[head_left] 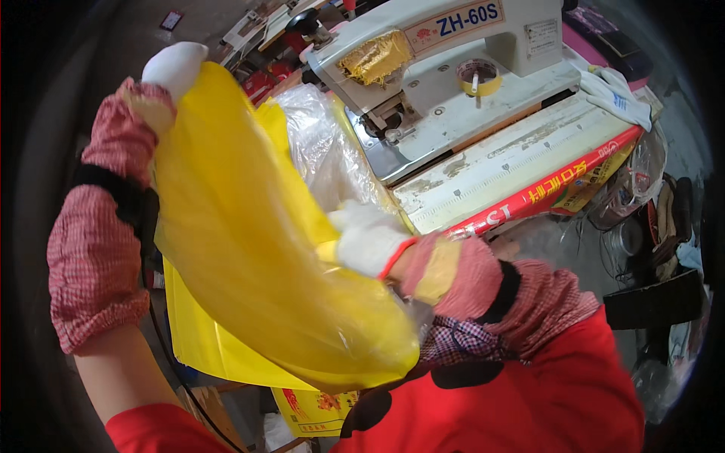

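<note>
Workshop bench (pixel 529 162) with a whitish machine (pixel 442 90) | yellow sheet (pixel 242 204) billowing out front | my left hand (pixel 174 69) pinches its top corner, right hand's (pixel 370 245) fingers: can't tell | spreading step, I reckon; next move needs even tension

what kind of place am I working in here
Probably a sewing workshop: there's what looks like a bulky white metal sewing machine, a worn pale work surface with ruler markings, and a large glossy yellow sheet, apparently plastic, in your white-gloved left hand.
</note>
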Tool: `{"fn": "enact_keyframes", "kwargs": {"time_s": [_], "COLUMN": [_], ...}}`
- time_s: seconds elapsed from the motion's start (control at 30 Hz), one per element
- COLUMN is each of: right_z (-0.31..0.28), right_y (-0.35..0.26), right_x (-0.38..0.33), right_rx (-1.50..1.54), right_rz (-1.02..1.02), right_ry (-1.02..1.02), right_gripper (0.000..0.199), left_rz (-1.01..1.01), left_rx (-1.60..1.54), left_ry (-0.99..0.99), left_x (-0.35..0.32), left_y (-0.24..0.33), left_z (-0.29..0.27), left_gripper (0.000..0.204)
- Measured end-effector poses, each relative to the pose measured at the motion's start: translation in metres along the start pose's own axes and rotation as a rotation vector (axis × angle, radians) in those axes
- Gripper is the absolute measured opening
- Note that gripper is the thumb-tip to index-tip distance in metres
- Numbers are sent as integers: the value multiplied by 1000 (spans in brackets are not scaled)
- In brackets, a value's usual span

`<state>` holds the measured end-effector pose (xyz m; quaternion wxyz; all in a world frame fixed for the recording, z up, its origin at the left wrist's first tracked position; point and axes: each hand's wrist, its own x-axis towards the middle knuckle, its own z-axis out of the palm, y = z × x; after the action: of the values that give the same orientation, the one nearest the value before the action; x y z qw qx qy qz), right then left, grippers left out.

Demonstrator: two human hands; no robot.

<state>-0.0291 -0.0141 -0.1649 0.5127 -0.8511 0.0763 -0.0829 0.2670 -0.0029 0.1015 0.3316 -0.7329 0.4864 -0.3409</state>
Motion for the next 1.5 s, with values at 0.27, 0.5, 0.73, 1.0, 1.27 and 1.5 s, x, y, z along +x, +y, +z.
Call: {"fn": "enact_keyframes", "kwargs": {"time_s": [0.27,0.5,0.73,1.0,1.27,1.5], "right_z": [-11,-34,-37,-58,-33,-61], "right_y": [11,131,105,77,80,62], "right_x": [-53,-148,-145,-157,-104,12], "right_rx": [317,1107,656,-350,-372,-864], "right_rz": [-55,619,530,304,420,173], "right_ry": [26,-50,250,-107,-113,-215], "right_gripper": [26,25,37,54,51,34], "left_rz": [-175,61,-24,21,182,-395], "left_rx": [-256,-697,-1185,-1226,-1033,-2122], "left_ry": [251,342,256,-51,-1,194], "left_x": [8,-49,-31,-55,-8,81], "left_y": [220,292,290,279,258,179], "left_z": [110,156,137,113,158,178], "left_gripper": [17,20,18,22,26,35]}}
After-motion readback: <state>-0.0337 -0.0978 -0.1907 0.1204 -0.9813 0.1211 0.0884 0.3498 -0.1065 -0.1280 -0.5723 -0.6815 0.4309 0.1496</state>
